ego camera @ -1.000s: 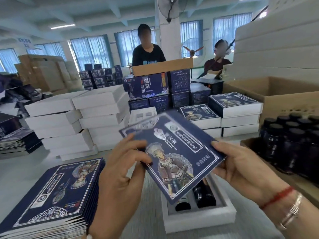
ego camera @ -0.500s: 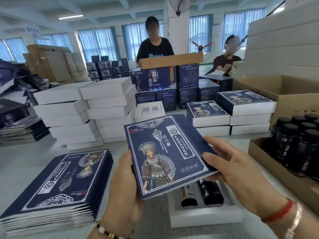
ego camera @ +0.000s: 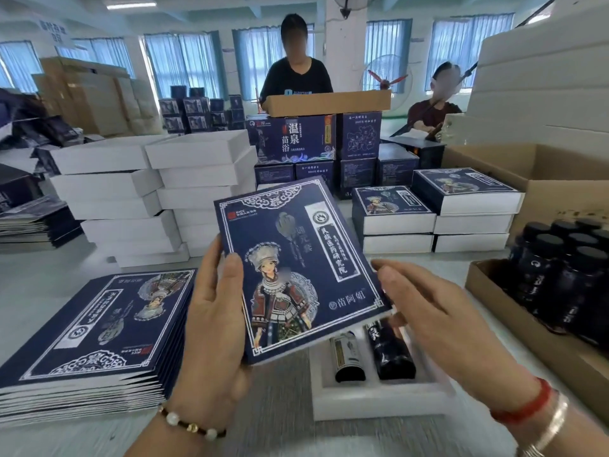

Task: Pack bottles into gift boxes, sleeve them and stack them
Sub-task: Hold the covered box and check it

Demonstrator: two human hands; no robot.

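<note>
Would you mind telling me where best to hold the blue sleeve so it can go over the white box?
Probably by its two long side edges, one hand from each side. The sleeve is flat and tilted above the white box; the left hand already holds its left edge, and the right hand is at the right edge, leaving the ends free.

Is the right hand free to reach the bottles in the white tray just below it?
Probably yes: the right hand hovers just above the bottles in the white tray, though it first must release the sleeve.
</note>
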